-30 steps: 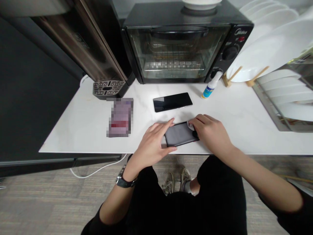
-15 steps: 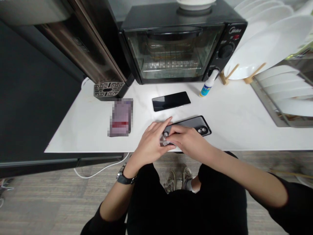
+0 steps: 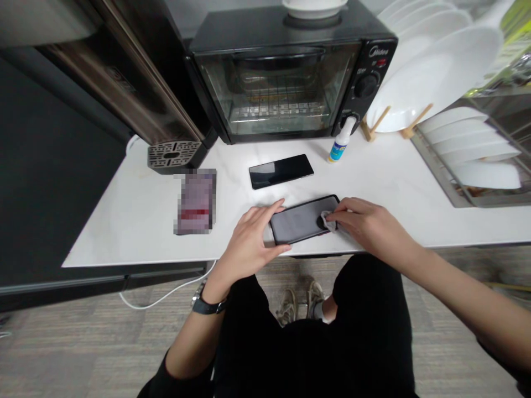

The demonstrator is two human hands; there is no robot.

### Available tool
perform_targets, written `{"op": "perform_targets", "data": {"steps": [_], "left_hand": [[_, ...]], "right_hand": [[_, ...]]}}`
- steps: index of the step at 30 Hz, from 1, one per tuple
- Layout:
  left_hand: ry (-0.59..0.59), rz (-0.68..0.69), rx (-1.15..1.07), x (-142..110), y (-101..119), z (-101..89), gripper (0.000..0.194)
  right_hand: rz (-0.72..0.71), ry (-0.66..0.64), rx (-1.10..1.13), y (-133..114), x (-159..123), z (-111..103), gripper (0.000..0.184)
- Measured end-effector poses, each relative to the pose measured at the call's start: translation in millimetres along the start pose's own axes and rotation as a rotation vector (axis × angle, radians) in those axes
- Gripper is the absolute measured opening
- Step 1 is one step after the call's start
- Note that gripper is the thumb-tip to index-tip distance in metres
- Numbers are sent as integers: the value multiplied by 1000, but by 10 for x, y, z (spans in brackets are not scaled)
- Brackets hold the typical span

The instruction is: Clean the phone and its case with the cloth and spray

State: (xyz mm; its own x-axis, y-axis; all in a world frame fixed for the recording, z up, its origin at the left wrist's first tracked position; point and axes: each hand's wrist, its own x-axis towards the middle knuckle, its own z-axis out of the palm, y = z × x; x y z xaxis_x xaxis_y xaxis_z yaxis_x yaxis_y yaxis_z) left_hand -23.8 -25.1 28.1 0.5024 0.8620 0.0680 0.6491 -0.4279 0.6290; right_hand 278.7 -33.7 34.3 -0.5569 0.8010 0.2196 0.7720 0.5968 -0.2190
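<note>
White counter [image 3: 136,221], Midea oven [image 3: 286,83], right fingers [image 3: 349,213] pinching wipe [image 3: 331,222], left fingers [image 3: 271,212] holding phone case [image 3: 297,223]

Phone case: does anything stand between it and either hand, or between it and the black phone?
Yes, at the right hand: the crumpled white wipe it pinches lies over the camera end of the phone case. The left hand holds the other end directly. Nothing visible stands between case and black phone.

right hand [image 3: 369,224], cloth [image 3: 329,222] | moved | phone case [image 3: 298,221]: left end → camera end
</note>
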Motion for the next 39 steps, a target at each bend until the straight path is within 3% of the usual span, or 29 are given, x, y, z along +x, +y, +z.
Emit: {"op": "perform_targets", "data": {"steps": [8,18,25,32,39], "left_hand": [[-12,13,10,2,-12,2,94],[-18,15,7,6,-35,4,97],[-1,15,8,1,-40,24,99],[22,19,-23,-13,-50,31,96],[9,21,-23,-19,-41,27,97]], "right_hand": [[162,137,-296,-151,49,130,25],[309,189,-166,-176,398,255,20],[252,153,-85,-344,522,341,23],[80,63,290,-774,698,508,22],[-22,-92,448,-669,532,327,21]]}}
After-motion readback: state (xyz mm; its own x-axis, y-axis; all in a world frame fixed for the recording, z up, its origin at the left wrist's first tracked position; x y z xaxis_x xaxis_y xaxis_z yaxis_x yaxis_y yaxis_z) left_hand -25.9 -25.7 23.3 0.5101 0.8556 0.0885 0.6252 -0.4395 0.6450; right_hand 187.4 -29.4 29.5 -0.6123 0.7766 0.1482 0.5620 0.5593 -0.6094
